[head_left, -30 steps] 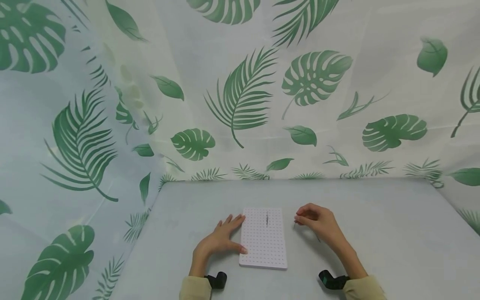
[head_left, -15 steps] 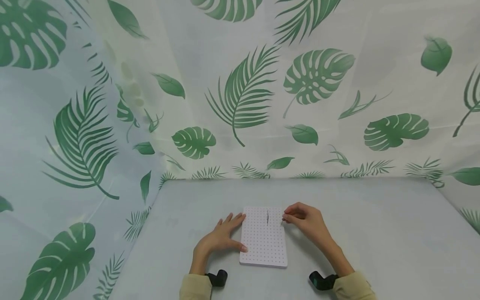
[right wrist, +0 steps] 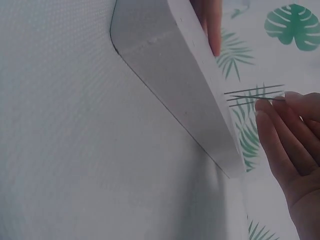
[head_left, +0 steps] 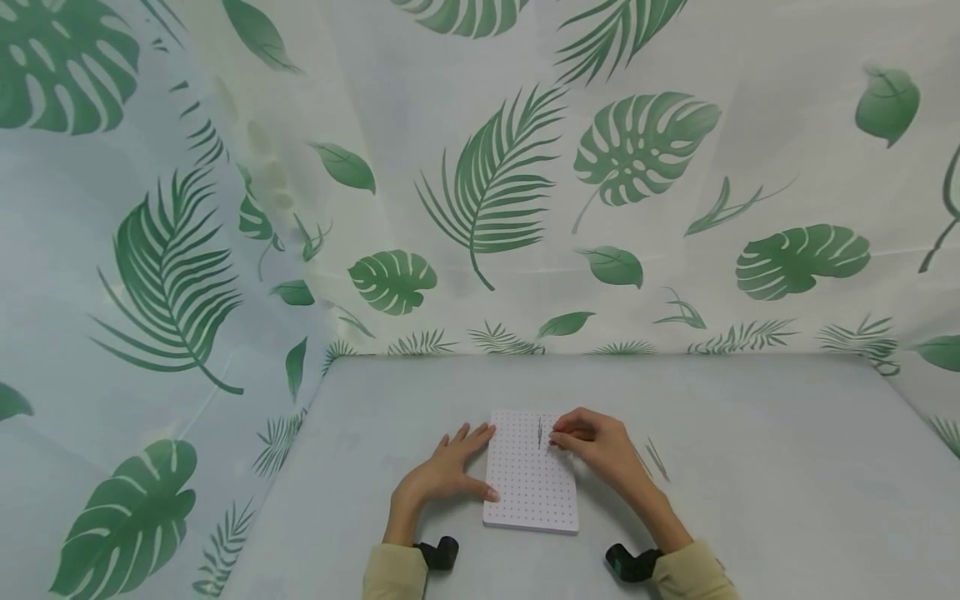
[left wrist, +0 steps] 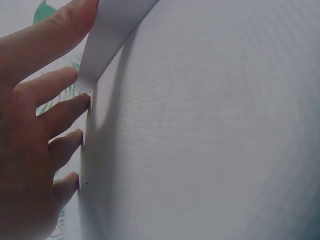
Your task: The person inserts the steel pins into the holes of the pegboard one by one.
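Note:
A white board (head_left: 525,500) with a grid of small holes lies flat on the table. Several thin metal needles (head_left: 539,434) stand upright near its far end. My left hand (head_left: 442,471) is spread along the board's left side, fingertips at the edge and thumb on the near-left corner area. Above the board's far right part, my right hand (head_left: 596,442) pinches a thin metal needle (right wrist: 250,97) between thumb and fingers. In the right wrist view, this needle points toward the board, close to the standing ones. Whether its tip touches the board, I cannot tell.
Loose thin needles (head_left: 657,460) lie on the white table (head_left: 780,500) right of my right wrist. A leaf-patterned curtain (head_left: 517,208) rises behind the table and on the left. Each wrist wears a black camera (head_left: 632,563).
My right hand has moved left from beside the board to over its far right part, carrying the needle. Loose needles on the table are now uncovered. My left hand stays at the board.

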Demonstrator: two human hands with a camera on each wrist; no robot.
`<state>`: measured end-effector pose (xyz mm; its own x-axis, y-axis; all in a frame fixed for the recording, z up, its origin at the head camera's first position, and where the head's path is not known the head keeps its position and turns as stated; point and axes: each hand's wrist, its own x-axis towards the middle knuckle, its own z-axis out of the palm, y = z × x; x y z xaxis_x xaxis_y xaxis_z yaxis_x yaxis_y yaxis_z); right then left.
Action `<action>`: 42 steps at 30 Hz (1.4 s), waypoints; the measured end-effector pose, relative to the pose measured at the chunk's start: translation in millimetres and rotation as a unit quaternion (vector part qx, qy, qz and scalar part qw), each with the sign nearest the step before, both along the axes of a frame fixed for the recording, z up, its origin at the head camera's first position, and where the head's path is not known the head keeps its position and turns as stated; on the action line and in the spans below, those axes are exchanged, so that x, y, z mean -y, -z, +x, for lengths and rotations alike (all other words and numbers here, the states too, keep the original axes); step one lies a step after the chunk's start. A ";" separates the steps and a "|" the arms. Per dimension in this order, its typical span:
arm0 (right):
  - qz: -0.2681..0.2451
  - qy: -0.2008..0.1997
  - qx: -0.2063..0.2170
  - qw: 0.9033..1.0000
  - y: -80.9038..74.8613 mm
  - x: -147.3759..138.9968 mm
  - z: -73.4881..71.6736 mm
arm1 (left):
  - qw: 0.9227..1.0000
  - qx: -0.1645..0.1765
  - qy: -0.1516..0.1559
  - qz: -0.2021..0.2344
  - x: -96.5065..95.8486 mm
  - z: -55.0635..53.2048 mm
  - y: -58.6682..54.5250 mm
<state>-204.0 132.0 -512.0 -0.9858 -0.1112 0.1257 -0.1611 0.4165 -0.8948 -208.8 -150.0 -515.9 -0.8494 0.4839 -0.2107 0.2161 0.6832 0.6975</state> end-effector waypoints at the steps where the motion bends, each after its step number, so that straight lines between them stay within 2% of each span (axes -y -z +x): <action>1: 0.001 0.001 0.000 1.000 -0.2 1.2 0.0 | 1.000 0.000 0.000 -0.001 -0.1 -0.1 0.1; 12: 0.015 -0.004 0.005 1.000 -0.3 10.5 -2.4 | 1.000 0.001 -0.002 -0.007 -0.8 0.3 -1.0; 24: 0.057 -0.016 -0.017 0.998 1.6 14.0 -2.9 | 1.000 0.003 -0.004 -0.003 -0.5 0.7 -1.3; 33: 0.061 -0.035 -0.027 0.997 3.1 15.6 -1.6 | 1.000 0.001 -0.003 -0.003 0.5 1.2 -2.3; 42: 0.078 -0.036 -0.021 0.996 3.6 13.3 -0.1 | 1.000 0.000 -0.002 -0.006 0.1 0.8 -2.2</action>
